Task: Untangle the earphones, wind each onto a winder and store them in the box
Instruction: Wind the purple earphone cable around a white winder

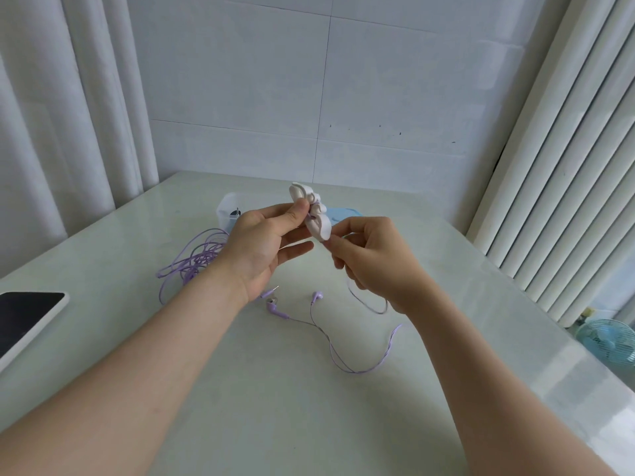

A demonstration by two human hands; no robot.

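Head view: the left hand (261, 242) pinches the white winder (318, 225) between thumb and fingertips, holding it upright above the table (309, 424). The right hand (374, 259), fingers curled, pinches the purple cord (391, 345) at the winder's lower end (a turn or two seems to sit in its waist already). The cord drops in a loop to the two earbuds (318, 296) lying mid-table. A tangled second pair (196, 259) lies left, beside the clear box (226, 207). Winding well probably means light tension, neat side-by-side turns, and lifted slack so the earbuds don't snag.
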